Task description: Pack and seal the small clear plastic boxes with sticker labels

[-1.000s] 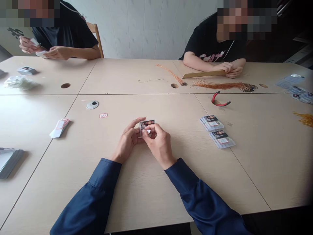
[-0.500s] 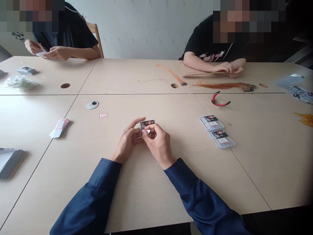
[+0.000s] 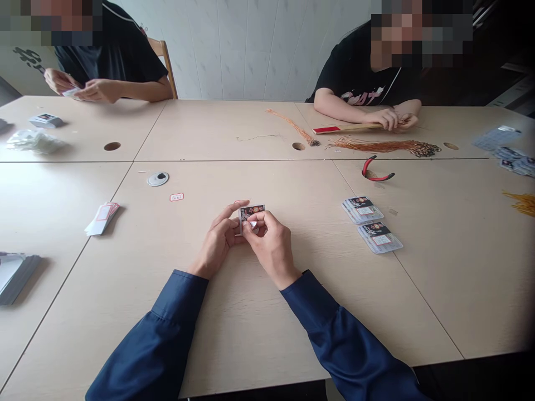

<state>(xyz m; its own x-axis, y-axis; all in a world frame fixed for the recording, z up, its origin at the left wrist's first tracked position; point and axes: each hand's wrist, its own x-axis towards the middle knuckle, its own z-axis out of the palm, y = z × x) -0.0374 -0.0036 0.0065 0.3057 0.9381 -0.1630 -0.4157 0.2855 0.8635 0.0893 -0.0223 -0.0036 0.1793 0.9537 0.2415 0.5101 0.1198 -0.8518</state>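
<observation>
Held up over the middle of the table is a small printed card packet (image 3: 256, 209) with a black label. My left hand (image 3: 219, 239) grips its left side, fingers wrapped around the edge. The thumb and fingers of my right hand (image 3: 271, 242) are pinched at the packet's front, by a small white piece (image 3: 253, 224) that they partly cover. To the right of my hands lie two overlapping stacks of similar packets, a far stack (image 3: 363, 210) and a near stack (image 3: 380, 238). Farther left is a fanned pile of white cards with red-framed labels (image 3: 102, 218).
Two people in black shirts sit across the table (image 3: 234, 345). Red-handled pliers (image 3: 378, 177) rest near a bundle of orange wires (image 3: 384, 146). A round lid (image 3: 157, 179), a small sticker (image 3: 176, 197), and a thick card stack (image 3: 16, 278) lie to the left.
My hands and the packet have barely moved. The person across on the right has turned the flat strip, so a red patch shows on it.
</observation>
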